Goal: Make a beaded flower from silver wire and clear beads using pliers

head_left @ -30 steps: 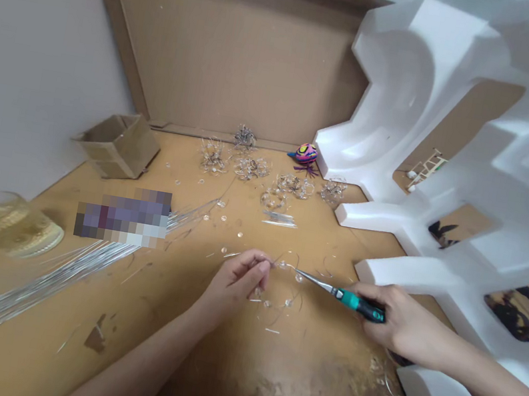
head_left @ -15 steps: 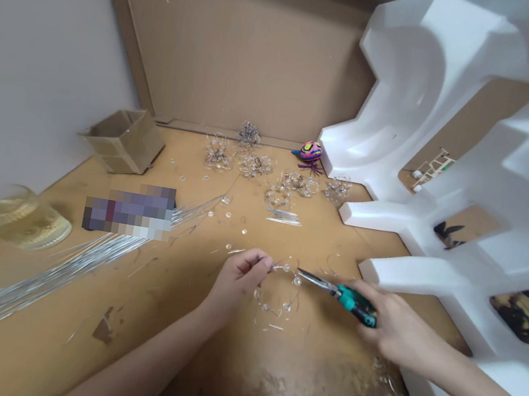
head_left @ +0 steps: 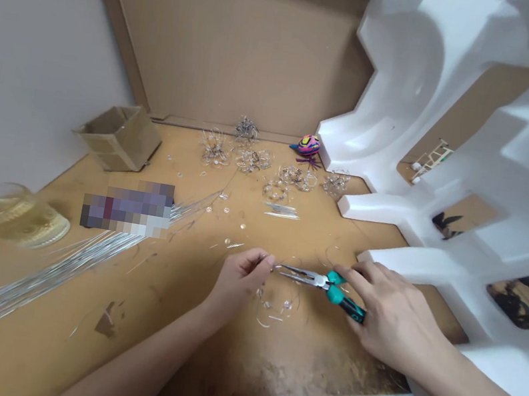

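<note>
My left hand [head_left: 241,279] pinches a thin wire ring with clear beads [head_left: 288,305] between thumb and fingers, just over the table. In my right hand [head_left: 385,306] is a pair of needle-nose pliers [head_left: 319,281] with green and black handles. Its jaws stand slightly apart and point left, their tips close to my left fingertips and the wire. Whether the tips touch the wire I cannot tell. Part of the ring lies behind the pliers. Short cut wires [head_left: 281,210] lie beyond my hands, and loose clear beads [head_left: 227,241] are scattered to the left.
Beaded wire pieces [head_left: 253,161] sit toward the back beside a colourful ornament [head_left: 308,144]. On the left are a long wire bundle [head_left: 53,277], a tilted-looking glass of yellow liquid [head_left: 12,217] and a small cardboard box [head_left: 119,140]. White foam [head_left: 384,211] borders the right side.
The pliers have moved left to my left fingertips, and their jaws and handles have spread. My right fingers have opened out along the handles. The left hand has barely moved.
</note>
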